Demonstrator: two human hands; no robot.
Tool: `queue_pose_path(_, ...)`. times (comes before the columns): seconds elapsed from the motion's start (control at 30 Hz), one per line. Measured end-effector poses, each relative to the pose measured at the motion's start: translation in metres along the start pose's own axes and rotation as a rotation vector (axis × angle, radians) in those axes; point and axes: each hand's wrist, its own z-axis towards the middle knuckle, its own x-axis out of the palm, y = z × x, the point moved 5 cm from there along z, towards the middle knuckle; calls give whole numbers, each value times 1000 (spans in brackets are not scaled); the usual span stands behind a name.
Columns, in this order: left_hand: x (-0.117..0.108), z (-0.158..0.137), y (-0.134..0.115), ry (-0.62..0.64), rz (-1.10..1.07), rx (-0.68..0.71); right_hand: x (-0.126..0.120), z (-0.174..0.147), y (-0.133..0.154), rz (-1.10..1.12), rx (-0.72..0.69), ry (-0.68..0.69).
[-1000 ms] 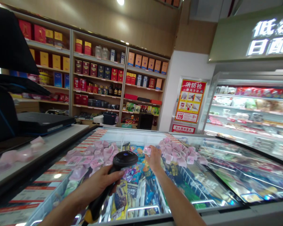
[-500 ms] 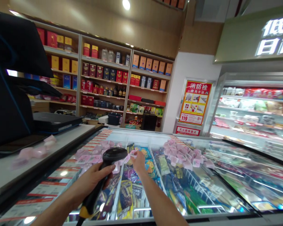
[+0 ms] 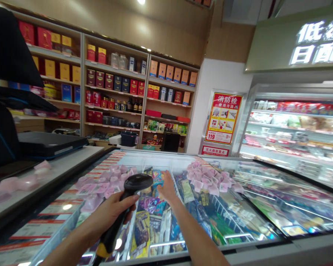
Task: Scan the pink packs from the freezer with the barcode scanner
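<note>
In my left hand (image 3: 118,207) is a black handheld barcode scanner (image 3: 137,183) with a yellow band near the base of its handle. The fingers wrap round the handle, and the head points toward the right. My right hand (image 3: 168,187) hovers over the glass of the chest freezer, thumb and fingers apart, with nothing visible between them. Left of the scanner lies a group of pink translucent cup-like pieces (image 3: 91,201), some bearing barcode labels. Another heap of pink pieces (image 3: 208,177) rests on the glass to the right of my right hand.
Beneath the glass, the freezer holds packaged goods (image 3: 141,232) in white wire baskets (image 3: 227,212). A counter (image 3: 5,210) at left carries more pink pieces (image 3: 27,183) and a dark checkout terminal (image 3: 11,51). Shelves of boxes (image 3: 113,83) and a refrigerated display (image 3: 296,133) stand behind.
My right hand has let go of a small pink piece near the scanner and moved slightly right, its fingers opening. The view has shifted right; my left hand still grips the scanner.
</note>
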Motion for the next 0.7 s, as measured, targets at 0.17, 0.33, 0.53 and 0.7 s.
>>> queue_pose_path(0.17,20,7,-1,74,37,43,-87,-18,-63,-274,245,-226)
queue_pose_path(0.33,37,7,-5,121,29,32,-118,-35,-107,-502,483,-181)
queue_pose_path(0.53,41,6,-3,183,55,58,-107,-36,-116,-458,528,-104)
queue_pose_path(0.7,43,5,-5,187,65,41,-102,-30,-96,-211,303,-285)
